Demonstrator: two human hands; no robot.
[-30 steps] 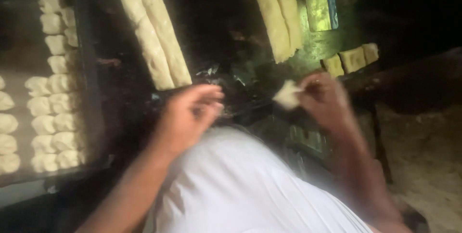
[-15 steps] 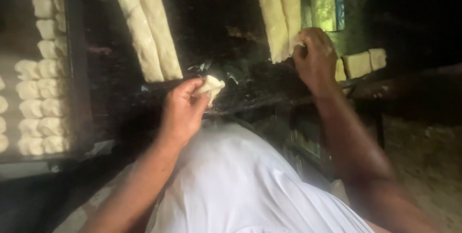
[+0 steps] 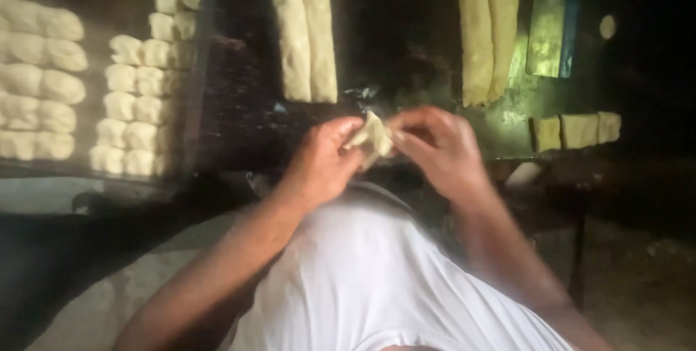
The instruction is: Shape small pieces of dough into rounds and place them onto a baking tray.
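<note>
two hands | left hand (image 3: 319, 162), right hand (image 3: 438, 149) | fingers clamped on dough piece (image 3: 373, 137) (held between them)

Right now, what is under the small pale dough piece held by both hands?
Under the small pale dough piece, held by the left hand and right hand, lies the dark worktable edge. The fingers cover its underside.

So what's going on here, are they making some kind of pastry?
It looks like dough work. The person's left hand and right hand together hold one small piece of dough over a dark worktable. Long dough strips lie ahead, and trays of shaped pieces sit to the left.
</note>
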